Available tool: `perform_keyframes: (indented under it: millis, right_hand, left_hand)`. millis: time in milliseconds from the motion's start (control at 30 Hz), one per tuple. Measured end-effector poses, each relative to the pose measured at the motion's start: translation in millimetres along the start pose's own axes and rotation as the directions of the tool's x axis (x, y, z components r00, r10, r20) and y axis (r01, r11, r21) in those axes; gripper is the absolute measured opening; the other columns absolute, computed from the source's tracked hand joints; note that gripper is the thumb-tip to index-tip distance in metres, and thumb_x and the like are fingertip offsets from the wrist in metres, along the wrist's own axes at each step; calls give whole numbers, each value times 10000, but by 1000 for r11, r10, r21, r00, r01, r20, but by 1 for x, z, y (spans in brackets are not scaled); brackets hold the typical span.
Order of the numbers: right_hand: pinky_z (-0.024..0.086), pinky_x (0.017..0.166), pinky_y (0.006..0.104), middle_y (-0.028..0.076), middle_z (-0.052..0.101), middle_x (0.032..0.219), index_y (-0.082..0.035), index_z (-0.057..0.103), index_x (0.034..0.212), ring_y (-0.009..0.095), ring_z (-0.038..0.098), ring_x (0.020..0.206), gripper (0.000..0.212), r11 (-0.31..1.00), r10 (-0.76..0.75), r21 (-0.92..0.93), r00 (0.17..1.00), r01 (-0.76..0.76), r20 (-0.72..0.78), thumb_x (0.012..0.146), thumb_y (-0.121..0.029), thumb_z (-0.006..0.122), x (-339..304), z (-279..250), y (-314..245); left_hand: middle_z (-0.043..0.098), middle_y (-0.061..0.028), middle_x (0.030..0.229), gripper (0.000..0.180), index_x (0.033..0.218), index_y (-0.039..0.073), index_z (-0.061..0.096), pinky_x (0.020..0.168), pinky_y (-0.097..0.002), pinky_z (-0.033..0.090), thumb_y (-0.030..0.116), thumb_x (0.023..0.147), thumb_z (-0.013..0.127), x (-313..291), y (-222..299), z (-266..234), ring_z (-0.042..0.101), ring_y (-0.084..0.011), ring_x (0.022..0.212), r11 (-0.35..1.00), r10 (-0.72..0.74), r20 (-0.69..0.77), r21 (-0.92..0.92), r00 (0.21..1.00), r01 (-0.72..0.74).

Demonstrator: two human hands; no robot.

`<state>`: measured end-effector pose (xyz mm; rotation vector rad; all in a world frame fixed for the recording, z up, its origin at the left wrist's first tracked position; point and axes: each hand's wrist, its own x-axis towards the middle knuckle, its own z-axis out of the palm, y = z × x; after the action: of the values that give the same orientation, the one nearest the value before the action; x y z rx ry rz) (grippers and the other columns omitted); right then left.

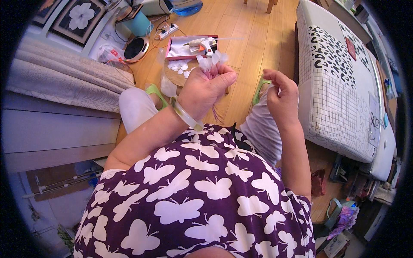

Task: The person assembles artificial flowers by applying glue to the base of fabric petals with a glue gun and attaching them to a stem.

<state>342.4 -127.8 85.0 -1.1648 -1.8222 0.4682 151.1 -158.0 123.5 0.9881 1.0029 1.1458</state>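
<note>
My left hand [205, 88], with a pale translucent bangle [186, 114] on its wrist, is closed on a small cluster of white petals [210, 62] that fans out above the fingertips. Thin purplish strands [217, 114] hang below that hand. Off to the right, apart from it, my right hand [282, 96] is raised with its fingers curled toward the thumb. Whatever it may pinch is too small to make out. Beyond the left hand, loose white petals [177, 65] lie on a round wooden stool [174, 78].
A red-rimmed box [180, 56] at the stool's far side bears a white glue gun [208, 44] with a clear stick. Cables run to a power strip [167, 31]. A bed with a patterned cover [327, 94] stands on the right, a draped curtain [69, 77] on the left.
</note>
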Motion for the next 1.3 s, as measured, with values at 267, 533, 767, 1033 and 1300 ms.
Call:
perform_keyframes:
  millis: [267, 533, 767, 1033, 1300]
  right_hand:
    - [392, 801, 278, 84, 557, 944, 23, 508, 1021, 162, 516, 895, 317, 760, 56, 611, 958, -222, 280, 713, -51, 496, -3, 30, -25]
    - [416, 671, 218, 56, 499, 970, -25, 304, 1257, 83, 492, 816, 543, 483, 26, 698, 805, -529, 593, 761, -39, 524, -15, 74, -51]
    - [364, 492, 227, 31, 500, 680, 4, 473, 1049, 73, 436, 568, 262, 846, 59, 437, 868, -306, 493, 791, -27, 504, -3, 55, -57]
    - [417, 513, 424, 180, 539, 623, -65, 548, 860, 357, 543, 594, 132, 991, -121, 15, 828, 135, 548, 797, -181, 548, 12, 34, -57]
    - [408, 478, 401, 175, 523, 596, -49, 532, 842, 348, 534, 559, 153, 980, -198, 109, 839, 165, 508, 814, -200, 537, 10, 30, -52]
  left_hand:
    - [405, 67, 584, 69, 809, 87, 510, 378, -158, 200, 138, 825, 552, 3, -9, 1, 306, -9, 431, 993, 61, -21, -100, 998, -63]
    - [448, 39, 608, 86, 807, 70, 516, 397, -158, 257, 145, 825, 553, -1, -4, -7, 359, -22, 465, 988, 100, -156, -100, 983, -116]
    - [568, -54, 715, 97, 831, 13, 558, 605, -232, 483, 102, 794, 568, 5, 13, -31, 567, -127, 645, 994, 64, -86, -83, 994, -71]
    - [555, -72, 719, 107, 788, 8, 564, 572, -254, 499, 113, 766, 568, 6, 22, -53, 574, -147, 580, 973, -177, -1, -147, 984, 175]
    - [568, -65, 750, 89, 769, 31, 559, 582, -276, 485, 120, 768, 557, 5, 10, -48, 564, -133, 693, 899, -255, 20, -363, 967, 244]
